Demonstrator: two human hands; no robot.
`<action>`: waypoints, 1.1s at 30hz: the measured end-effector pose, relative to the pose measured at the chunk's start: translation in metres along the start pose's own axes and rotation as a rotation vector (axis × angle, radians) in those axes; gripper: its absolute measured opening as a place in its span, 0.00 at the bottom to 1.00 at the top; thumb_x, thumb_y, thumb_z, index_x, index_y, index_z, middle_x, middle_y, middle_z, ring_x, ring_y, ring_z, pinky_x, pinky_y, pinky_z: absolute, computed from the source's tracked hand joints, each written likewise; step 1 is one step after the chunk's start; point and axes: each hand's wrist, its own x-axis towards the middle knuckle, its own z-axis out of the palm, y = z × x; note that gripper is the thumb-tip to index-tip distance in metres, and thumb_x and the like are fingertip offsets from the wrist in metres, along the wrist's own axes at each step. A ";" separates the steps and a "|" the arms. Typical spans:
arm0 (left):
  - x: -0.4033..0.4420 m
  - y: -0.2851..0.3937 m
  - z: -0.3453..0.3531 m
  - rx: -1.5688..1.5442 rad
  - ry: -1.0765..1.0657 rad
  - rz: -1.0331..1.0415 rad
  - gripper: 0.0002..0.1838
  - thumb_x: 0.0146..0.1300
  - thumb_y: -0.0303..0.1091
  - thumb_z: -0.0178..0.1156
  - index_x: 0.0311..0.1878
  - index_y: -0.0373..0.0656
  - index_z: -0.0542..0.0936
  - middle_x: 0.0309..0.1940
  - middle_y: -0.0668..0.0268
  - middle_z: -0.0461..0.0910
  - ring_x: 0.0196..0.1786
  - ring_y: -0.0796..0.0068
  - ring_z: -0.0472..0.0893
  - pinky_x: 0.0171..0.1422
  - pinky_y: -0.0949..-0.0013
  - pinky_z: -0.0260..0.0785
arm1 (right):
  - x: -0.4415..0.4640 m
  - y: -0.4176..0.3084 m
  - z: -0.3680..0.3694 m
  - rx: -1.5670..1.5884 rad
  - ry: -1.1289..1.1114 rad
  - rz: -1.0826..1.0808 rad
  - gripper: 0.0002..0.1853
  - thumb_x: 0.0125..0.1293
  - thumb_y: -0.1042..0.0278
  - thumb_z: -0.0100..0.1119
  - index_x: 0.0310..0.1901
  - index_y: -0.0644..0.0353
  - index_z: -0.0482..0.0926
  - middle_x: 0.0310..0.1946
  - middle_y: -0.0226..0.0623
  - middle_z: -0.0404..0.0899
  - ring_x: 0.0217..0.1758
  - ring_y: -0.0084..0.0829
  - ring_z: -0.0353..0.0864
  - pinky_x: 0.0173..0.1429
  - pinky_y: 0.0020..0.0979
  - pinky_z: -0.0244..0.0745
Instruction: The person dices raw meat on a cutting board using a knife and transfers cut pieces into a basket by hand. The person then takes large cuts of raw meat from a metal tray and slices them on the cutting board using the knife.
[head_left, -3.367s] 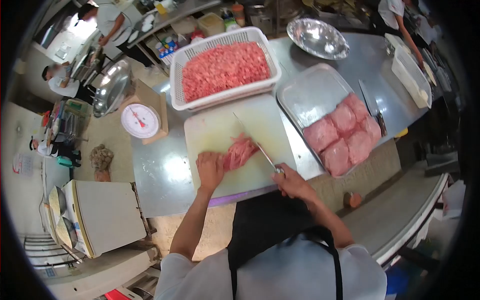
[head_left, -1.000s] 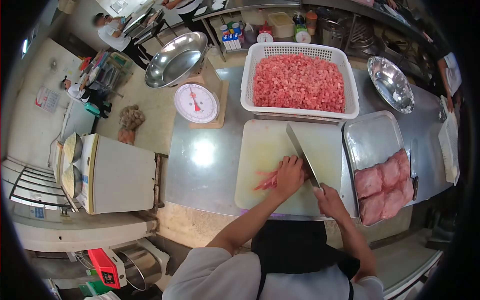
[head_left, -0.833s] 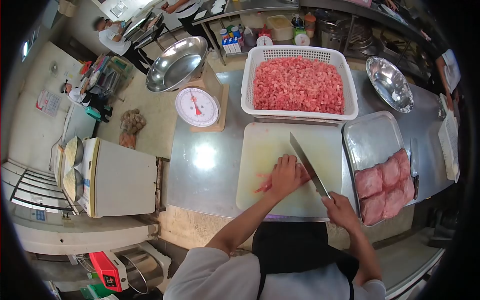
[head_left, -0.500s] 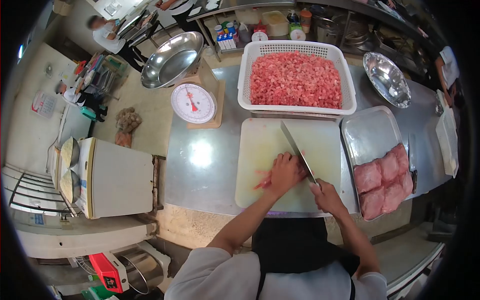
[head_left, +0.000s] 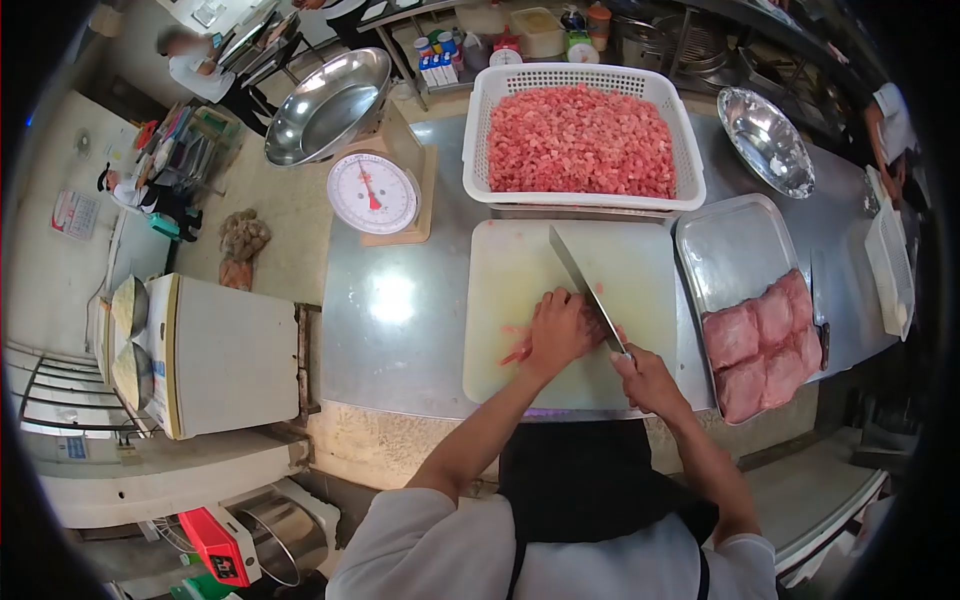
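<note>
My right hand point(head_left: 648, 380) is closed round the handle of a long kitchen knife point(head_left: 580, 280). Its blade slants up and left over a pale cutting board point(head_left: 510, 255). My left hand point(head_left: 558, 325) presses down on a piece of raw meat point(head_left: 594, 332), fingers gathered over it just left of the blade and hiding much of it. A little red meat shows right of the blade, near the handle. Thin meat strips point(head_left: 516, 350) lie on the board left of my left hand.
Behind the board stands a white perforated basket point(head_left: 685, 150) of diced meat. A metal tray point(head_left: 730, 240) with meat slabs point(head_left: 765, 335) lies right, beside another knife point(head_left: 824, 345). A dial scale point(head_left: 374, 193) is left; a metal bowl point(head_left: 765, 140) sits back right. Other people stand farther off.
The whole view has shifted slightly, so the table sits higher in the picture. A bit of meat now shows right of the blade. Both hands keep nearly the same place on the board.
</note>
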 end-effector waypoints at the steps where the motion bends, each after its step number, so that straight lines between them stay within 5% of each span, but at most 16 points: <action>1: 0.002 0.002 -0.005 -0.020 -0.019 0.006 0.12 0.62 0.28 0.61 0.50 0.43 0.80 0.44 0.57 0.77 0.51 0.52 0.78 0.57 0.49 0.72 | -0.009 -0.001 -0.006 -0.013 -0.004 0.024 0.25 0.81 0.50 0.52 0.55 0.71 0.78 0.16 0.36 0.74 0.16 0.28 0.78 0.22 0.33 0.72; 6: 0.000 -0.008 0.002 -0.045 0.059 -0.034 0.10 0.63 0.32 0.61 0.47 0.42 0.80 0.43 0.58 0.77 0.49 0.52 0.78 0.55 0.49 0.70 | -0.066 -0.024 -0.024 -0.040 -0.053 0.189 0.25 0.81 0.50 0.53 0.53 0.71 0.79 0.17 0.36 0.74 0.17 0.28 0.79 0.24 0.33 0.73; 13: -0.002 -0.008 0.005 -0.019 0.033 0.021 0.14 0.60 0.28 0.60 0.50 0.40 0.79 0.46 0.55 0.77 0.51 0.49 0.76 0.55 0.48 0.69 | 0.007 0.028 0.015 -0.087 0.066 -0.144 0.25 0.82 0.49 0.51 0.48 0.71 0.79 0.18 0.37 0.75 0.17 0.28 0.79 0.23 0.34 0.73; 20: -0.003 -0.013 0.002 -0.061 0.073 -0.060 0.12 0.59 0.28 0.61 0.47 0.42 0.79 0.43 0.56 0.76 0.50 0.50 0.77 0.54 0.48 0.70 | -0.061 -0.021 -0.016 -0.090 -0.046 0.131 0.25 0.81 0.49 0.52 0.48 0.70 0.78 0.17 0.38 0.75 0.16 0.29 0.78 0.24 0.35 0.73; 24: -0.006 -0.018 0.007 0.040 0.053 -0.004 0.13 0.58 0.28 0.62 0.48 0.42 0.79 0.42 0.57 0.76 0.50 0.52 0.77 0.54 0.50 0.70 | -0.033 0.000 -0.002 -0.085 -0.068 0.052 0.24 0.81 0.49 0.52 0.52 0.69 0.78 0.17 0.40 0.76 0.15 0.31 0.78 0.24 0.36 0.73; 30: -0.010 -0.022 0.009 0.024 0.058 -0.025 0.14 0.60 0.32 0.62 0.49 0.40 0.82 0.46 0.57 0.77 0.53 0.52 0.77 0.56 0.49 0.70 | 0.010 0.023 0.029 -0.236 0.082 -0.166 0.27 0.79 0.51 0.55 0.63 0.69 0.76 0.26 0.51 0.82 0.29 0.45 0.86 0.39 0.44 0.79; 33: -0.029 -0.012 -0.003 0.012 0.104 0.006 0.22 0.64 0.37 0.63 0.59 0.37 0.80 0.52 0.54 0.79 0.57 0.50 0.77 0.61 0.48 0.69 | 0.004 0.020 0.030 -0.194 0.090 -0.125 0.27 0.78 0.50 0.56 0.64 0.67 0.76 0.31 0.55 0.83 0.38 0.54 0.87 0.46 0.48 0.78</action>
